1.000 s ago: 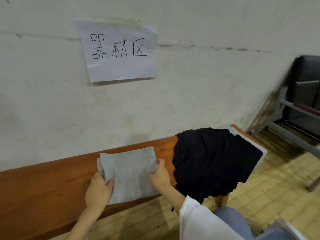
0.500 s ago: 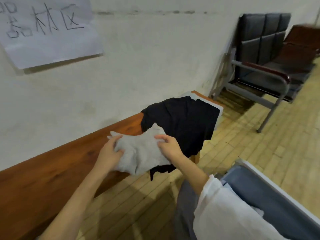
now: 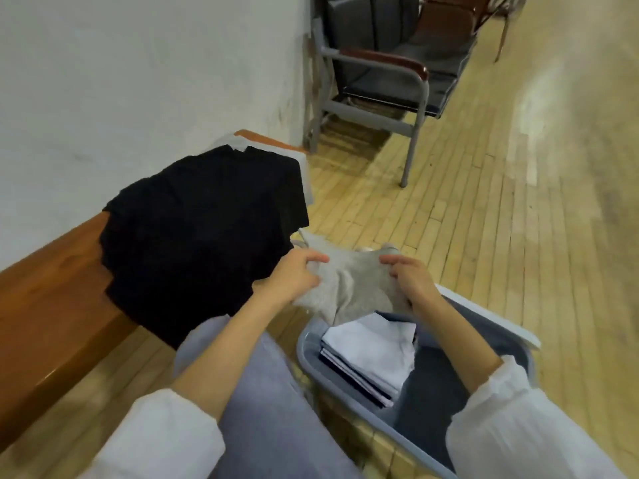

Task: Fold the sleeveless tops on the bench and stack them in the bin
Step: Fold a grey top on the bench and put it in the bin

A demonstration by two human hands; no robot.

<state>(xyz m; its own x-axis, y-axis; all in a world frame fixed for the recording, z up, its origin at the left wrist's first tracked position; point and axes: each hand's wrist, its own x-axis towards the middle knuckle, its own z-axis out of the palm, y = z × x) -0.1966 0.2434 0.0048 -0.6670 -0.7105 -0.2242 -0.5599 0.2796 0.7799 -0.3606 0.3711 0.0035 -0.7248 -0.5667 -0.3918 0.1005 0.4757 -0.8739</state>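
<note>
Hands (image 3: 352,281) curled round grey top (image 3: 349,288)

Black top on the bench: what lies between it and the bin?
Head view: a trouser leg and a strip of wooden floor, between black top and bin.

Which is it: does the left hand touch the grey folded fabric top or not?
Touching. The head view shows the left hand gripping the grey folded fabric top at its left edge.

A grey metal-framed chair (image 3: 380,81) with dark padding stands against the white wall (image 3: 138,81) on a pale wood-strip floor (image 3: 518,236).
</note>
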